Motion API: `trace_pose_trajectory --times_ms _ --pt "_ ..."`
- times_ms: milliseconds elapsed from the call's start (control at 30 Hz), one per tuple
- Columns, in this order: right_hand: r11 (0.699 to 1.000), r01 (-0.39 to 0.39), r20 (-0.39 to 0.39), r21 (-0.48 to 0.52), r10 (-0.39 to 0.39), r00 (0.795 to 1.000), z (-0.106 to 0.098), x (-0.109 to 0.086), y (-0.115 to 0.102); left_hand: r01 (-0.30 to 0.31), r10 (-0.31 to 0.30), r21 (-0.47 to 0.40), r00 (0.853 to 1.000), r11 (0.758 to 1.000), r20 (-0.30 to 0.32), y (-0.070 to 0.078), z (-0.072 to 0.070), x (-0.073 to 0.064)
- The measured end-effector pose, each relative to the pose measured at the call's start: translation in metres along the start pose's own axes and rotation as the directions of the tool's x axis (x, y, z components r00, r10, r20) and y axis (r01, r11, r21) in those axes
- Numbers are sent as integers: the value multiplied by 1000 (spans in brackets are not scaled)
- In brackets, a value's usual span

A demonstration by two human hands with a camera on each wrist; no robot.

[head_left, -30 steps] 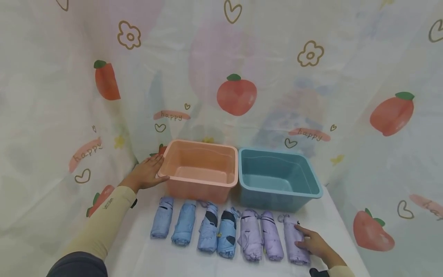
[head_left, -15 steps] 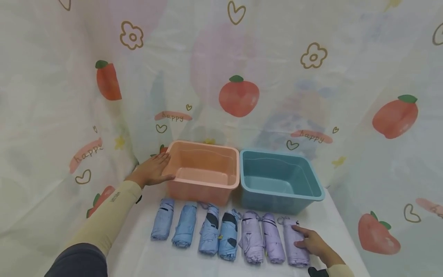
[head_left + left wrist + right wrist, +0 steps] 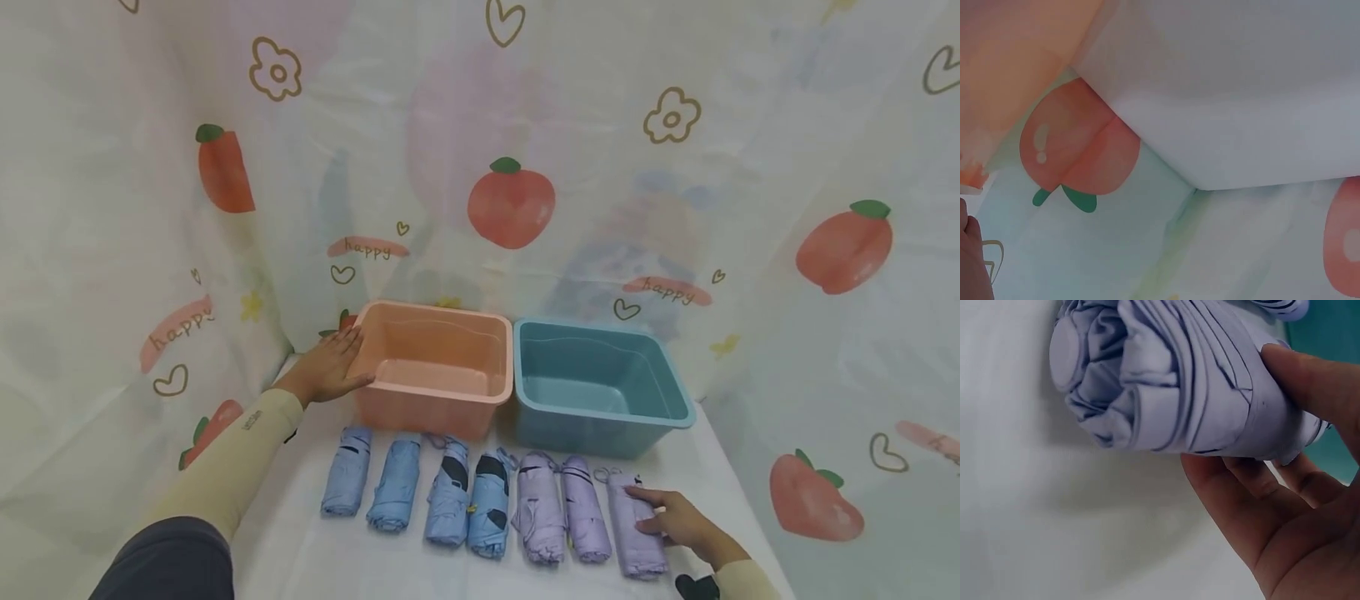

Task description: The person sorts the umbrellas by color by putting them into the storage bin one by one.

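A folded purple umbrella (image 3: 634, 527) lies at the right end of a row of umbrellas. My right hand (image 3: 686, 527) grips it from the right side. In the right wrist view, the thumb lies along one side of the umbrella (image 3: 1210, 381) and the fingers (image 3: 1235, 506) curl under the other. My left hand (image 3: 330, 367) rests with straight fingers on the left rim of an orange plastic bin (image 3: 420, 408). Only a sliver of that hand (image 3: 971, 262) shows at the edge of the left wrist view.
Beside the orange bin stands a teal bin (image 3: 600, 433); nothing lies in either. Two more purple umbrellas (image 3: 542, 508) and several blue ones (image 3: 393, 483) line up in front of them on the white table (image 3: 300, 558). A fruit-print curtain (image 3: 585, 108) surrounds the table.
My left hand has slid slightly right onto the orange bin's rim. My right hand's fingers have worked further around the end purple umbrella. The head view has shifted a little.
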State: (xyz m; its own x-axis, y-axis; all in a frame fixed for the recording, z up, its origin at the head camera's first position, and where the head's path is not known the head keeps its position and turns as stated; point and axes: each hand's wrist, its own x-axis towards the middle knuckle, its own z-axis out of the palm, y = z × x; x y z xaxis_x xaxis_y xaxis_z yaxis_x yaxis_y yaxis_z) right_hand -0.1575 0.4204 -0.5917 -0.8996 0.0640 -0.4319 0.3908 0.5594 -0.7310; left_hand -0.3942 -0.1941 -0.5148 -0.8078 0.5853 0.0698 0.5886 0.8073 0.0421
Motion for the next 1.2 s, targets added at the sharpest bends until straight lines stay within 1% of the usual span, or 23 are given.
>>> trace_pose_trajectory --times_ms 100,167,200,267,367,433,600,633,733,933,1000,1033,1100,1200 --pt "997 13 1 -75 -13 1000 -6 -5 -10 7 -7 5 1000 1000 0 -2 0 1" --pt "990 36 7 -133 -35 999 -12 -7 -17 11 -11 0 1000 1000 -3 -3 1 0" --pt "986 55 14 -160 -54 998 -15 -9 -21 12 -12 -1 1000 1000 -7 -4 2 -1" --pt "965 116 30 -233 -112 993 -22 -11 -30 15 -15 -9 1000 1000 -16 -5 2 -2" --pt "918 220 64 -330 -211 975 -31 -17 -46 17 -18 -33 999 999 -34 -6 0 -5" --pt "877 281 83 -390 -271 959 -36 -21 -58 26 -28 -39 999 999 -38 -7 -2 -7" --pt "793 375 129 -480 -359 925 -48 -31 -89 37 -39 -44 998 998 -46 -10 -3 -7" --pt "775 386 134 -500 -371 919 -50 -32 -94 34 -36 -43 998 999 -50 -10 -3 -7" --pt "736 418 145 -533 -407 902 -56 -35 -110 16 -18 -35 998 999 -60 -12 -1 -7" --pt "701 445 134 -557 -453 881 -70 -39 -140 -9 7 -34 997 999 -79 -13 5 -7" --pt "681 453 127 -575 -473 872 -75 -39 -150 -15 12 -35 996 999 -85 -12 7 -7" --pt "665 458 124 -590 -486 865 -77 -39 -155 -18 15 -42 996 999 -88 -10 8 -6" --pt "652 462 118 -602 -499 858 -82 -38 -164 -29 25 -42 995 999 -92 -7 8 -5" --pt "631 463 110 -623 -515 850 -90 -35 -176 -43 40 -37 996 998 -81 0 9 -1"
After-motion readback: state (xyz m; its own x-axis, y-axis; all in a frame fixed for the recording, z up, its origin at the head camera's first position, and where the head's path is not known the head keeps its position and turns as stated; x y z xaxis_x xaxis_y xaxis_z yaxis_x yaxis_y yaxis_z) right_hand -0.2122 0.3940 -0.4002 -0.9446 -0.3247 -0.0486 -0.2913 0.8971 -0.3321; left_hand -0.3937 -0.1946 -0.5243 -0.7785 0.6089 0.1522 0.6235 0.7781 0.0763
